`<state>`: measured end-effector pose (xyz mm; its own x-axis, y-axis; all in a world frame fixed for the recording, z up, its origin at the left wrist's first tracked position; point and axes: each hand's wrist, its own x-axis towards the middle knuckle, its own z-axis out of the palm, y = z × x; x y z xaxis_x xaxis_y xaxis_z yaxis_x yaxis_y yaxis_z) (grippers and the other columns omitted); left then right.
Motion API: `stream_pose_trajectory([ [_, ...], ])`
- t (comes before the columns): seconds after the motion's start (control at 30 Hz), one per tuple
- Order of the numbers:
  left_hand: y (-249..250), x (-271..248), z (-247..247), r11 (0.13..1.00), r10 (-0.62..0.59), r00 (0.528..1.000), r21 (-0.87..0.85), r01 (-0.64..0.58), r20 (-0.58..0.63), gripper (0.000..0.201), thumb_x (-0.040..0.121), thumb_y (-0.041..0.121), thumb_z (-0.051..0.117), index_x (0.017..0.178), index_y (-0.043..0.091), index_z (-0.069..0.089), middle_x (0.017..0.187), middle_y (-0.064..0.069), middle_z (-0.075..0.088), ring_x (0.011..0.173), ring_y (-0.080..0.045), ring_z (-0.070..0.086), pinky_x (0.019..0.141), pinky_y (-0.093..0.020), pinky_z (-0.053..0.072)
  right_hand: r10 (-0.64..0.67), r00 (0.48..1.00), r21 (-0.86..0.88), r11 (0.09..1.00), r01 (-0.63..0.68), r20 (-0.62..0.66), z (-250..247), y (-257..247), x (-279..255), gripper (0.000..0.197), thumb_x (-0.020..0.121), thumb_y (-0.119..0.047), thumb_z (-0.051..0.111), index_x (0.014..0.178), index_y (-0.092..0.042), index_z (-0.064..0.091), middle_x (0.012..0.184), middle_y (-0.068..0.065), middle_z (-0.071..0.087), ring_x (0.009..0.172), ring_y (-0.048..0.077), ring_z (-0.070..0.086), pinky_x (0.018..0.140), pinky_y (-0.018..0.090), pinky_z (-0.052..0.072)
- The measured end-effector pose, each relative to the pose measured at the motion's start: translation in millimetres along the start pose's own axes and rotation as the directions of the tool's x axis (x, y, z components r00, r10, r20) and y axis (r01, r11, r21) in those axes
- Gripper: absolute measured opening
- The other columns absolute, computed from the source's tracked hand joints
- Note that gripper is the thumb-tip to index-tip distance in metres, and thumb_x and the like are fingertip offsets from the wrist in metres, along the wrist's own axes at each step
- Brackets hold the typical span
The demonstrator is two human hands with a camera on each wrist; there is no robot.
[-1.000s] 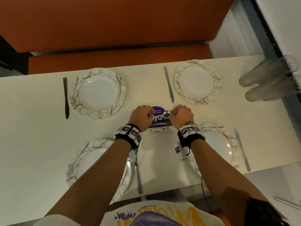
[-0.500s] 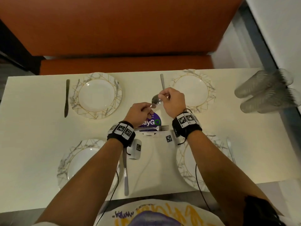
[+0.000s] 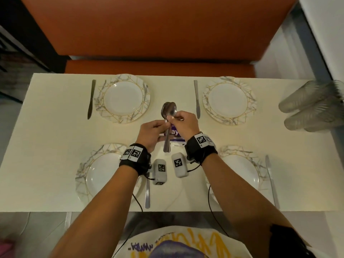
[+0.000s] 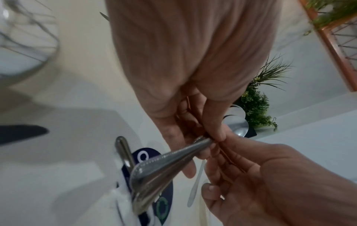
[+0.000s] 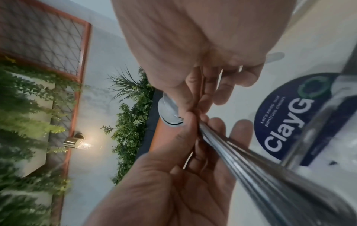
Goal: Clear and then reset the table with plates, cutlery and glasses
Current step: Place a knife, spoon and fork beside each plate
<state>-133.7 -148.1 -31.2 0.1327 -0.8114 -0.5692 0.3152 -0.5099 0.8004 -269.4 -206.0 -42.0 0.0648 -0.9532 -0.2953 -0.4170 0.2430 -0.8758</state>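
Both hands hold a bundle of several steel spoons (image 3: 168, 111) over the middle of the cream table (image 3: 46, 136), bowls pointing away from me. My left hand (image 3: 155, 130) grips the handles (image 4: 164, 166) from the left. My right hand (image 3: 183, 122) pinches the necks just under the bowls (image 5: 169, 111). The handle ends (image 3: 167, 146) hang toward me. Four marbled plates lie at the far left (image 3: 122, 98), far right (image 3: 229, 100), near left (image 3: 89, 175) and near right (image 3: 247, 164). A knife lies beside each plate (image 3: 91, 99) (image 3: 197, 98) (image 3: 147, 194) (image 3: 271, 181).
Clear glasses (image 3: 314, 107) lie stacked on their sides at the table's right edge. A purple round sticker (image 5: 286, 122) lies on the table under the hands, with another piece of cutlery (image 4: 123, 151) lying across it. An orange bench (image 3: 158, 67) runs along the far side.
Both hands have lifted the spoons off the sticker area and moved them away from me; the bowls now point toward the far side.
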Motion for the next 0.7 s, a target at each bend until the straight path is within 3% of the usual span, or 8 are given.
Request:
stream_pose_trajectory([
  [0.1,-11.0,-16.1,-11.3,1.000,0.002,1.000,-0.013,-0.002,-0.007,0.019,0.097,0.009,0.071,0.110,-0.005,0.073,0.103,-0.024,0.077,0.093,-0.036,0.076,0.082,-0.045,0.064,0.013,1.000,-0.052,0.999,-0.013,0.009,6.9,5.1,-15.5,0.020,0.086,-0.034,0.076,0.083,-0.014,0.074,0.075,-0.002,0.072,0.068,0.011,0.066,0.064,0.022,0.050],
  [0.17,-19.2,-25.3,-19.9,1.000,0.013,1.000,-0.008,-0.013,-0.028,0.020,0.097,0.010,0.071,0.111,-0.004,0.073,0.102,-0.021,0.078,0.092,-0.034,0.077,0.082,-0.044,0.065,0.048,0.999,-0.062,0.997,-0.048,-0.010,12.3,11.1,-25.6,0.022,0.087,-0.035,0.073,0.071,-0.020,0.069,0.072,0.000,0.072,0.068,0.018,0.070,0.069,0.033,0.057],
  [0.27,-32.0,-35.5,-39.9,0.999,0.021,0.993,0.039,-0.017,-0.115,0.019,0.096,0.012,0.073,0.108,-0.003,0.074,0.088,-0.013,0.075,0.081,-0.027,0.073,0.077,-0.041,0.066,0.121,0.993,0.073,0.990,-0.119,-0.016,17.4,25.7,-44.3,0.019,0.089,-0.029,0.071,0.071,-0.023,0.071,0.073,0.003,0.076,0.067,0.022,0.073,0.074,0.043,0.061],
  [0.37,-46.8,-44.7,-69.3,0.993,0.009,0.986,0.120,0.011,-0.164,0.020,0.095,0.017,0.075,0.104,-0.001,0.073,0.084,-0.014,0.072,0.074,-0.026,0.070,0.070,-0.040,0.065,0.199,0.980,0.043,0.979,-0.198,-0.021,25.3,44.7,-72.1,0.015,0.089,-0.030,0.072,0.080,-0.018,0.074,0.074,-0.001,0.077,0.060,0.013,0.068,0.065,0.033,0.054],
  [0.47,-60.9,-56.3,-98.4,0.986,0.009,0.988,0.168,0.017,-0.155,0.022,0.094,0.022,0.077,0.104,0.002,0.075,0.090,-0.017,0.075,0.078,-0.027,0.073,0.075,-0.045,0.065,0.263,0.964,-0.101,0.959,-0.265,-0.027,43.6,67.0,-104.3,0.018,0.087,-0.033,0.074,0.083,-0.016,0.077,0.073,-0.001,0.074,0.063,0.013,0.066,0.065,0.027,0.053],
  [0.57,-69.0,-69.9,-117.5,0.988,-0.011,0.990,0.151,0.032,-0.139,0.025,0.094,0.019,0.077,0.107,-0.002,0.073,0.095,-0.021,0.074,0.078,-0.025,0.071,0.073,-0.043,0.065,0.272,0.960,-0.236,0.930,-0.281,-0.068,61.8,85.2,-128.5,0.018,0.087,-0.032,0.074,0.078,-0.017,0.076,0.071,-0.001,0.070,0.061,0.009,0.059,0.058,0.021,0.041],
  [0.7,-73.4,-81.8,-132.6,0.987,-0.008,0.994,0.159,0.025,-0.109,0.023,0.094,0.020,0.077,0.102,-0.001,0.074,0.091,-0.016,0.073,0.075,-0.025,0.072,0.073,-0.043,0.065,0.235,0.962,-0.309,0.912,-0.269,-0.141,71.6,93.7,-136.1,0.013,0.085,-0.024,0.078,0.084,-0.011,0.075,0.071,-0.001,0.067,0.061,0.012,0.057,0.051,0.012,0.032],
])
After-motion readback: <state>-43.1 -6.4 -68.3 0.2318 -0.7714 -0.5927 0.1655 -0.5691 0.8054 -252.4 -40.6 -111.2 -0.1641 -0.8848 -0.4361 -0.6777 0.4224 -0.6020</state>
